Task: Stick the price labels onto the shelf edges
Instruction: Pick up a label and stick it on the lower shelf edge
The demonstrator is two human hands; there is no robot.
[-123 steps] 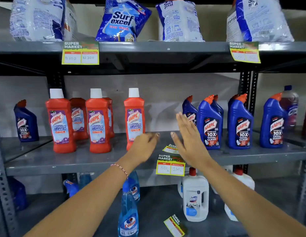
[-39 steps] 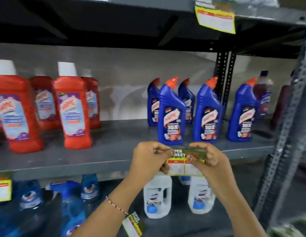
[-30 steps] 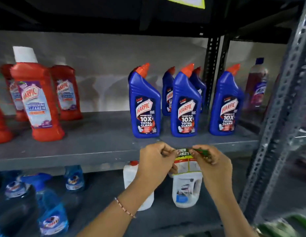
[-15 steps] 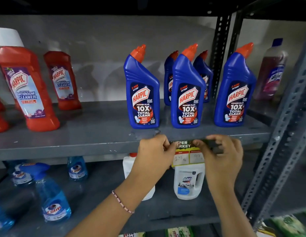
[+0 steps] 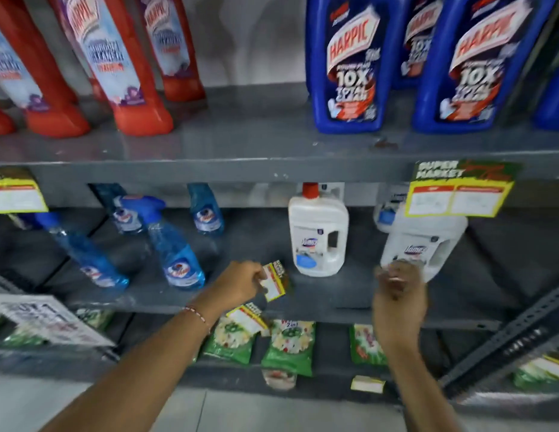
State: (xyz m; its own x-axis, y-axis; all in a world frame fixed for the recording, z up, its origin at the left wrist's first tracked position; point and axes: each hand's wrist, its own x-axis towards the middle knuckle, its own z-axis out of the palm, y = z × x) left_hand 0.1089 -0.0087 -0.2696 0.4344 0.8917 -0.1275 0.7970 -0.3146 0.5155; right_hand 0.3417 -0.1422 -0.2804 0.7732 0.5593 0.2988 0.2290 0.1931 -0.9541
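A yellow and green price label hangs stuck on the front edge of the grey shelf below the blue Harpic bottles. My left hand is down at the lower shelf, pinching a loose price label by its left side. Another loose label lies at that shelf's front edge just below it. My right hand is blurred, fingers loosely curled, holding nothing I can see, in front of a white jug. A further stuck label shows at the far left.
Red Harpic bottles stand upper left. Blue spray bottles and a white Domex jug occupy the lower shelf. Green packets lie on the bottom shelf. A perforated steel upright slants at the right.
Both hands left the label, which stays stuck on the shelf edge. The view dropped; my left hand reached to the lower shelf and took hold of a loose label.
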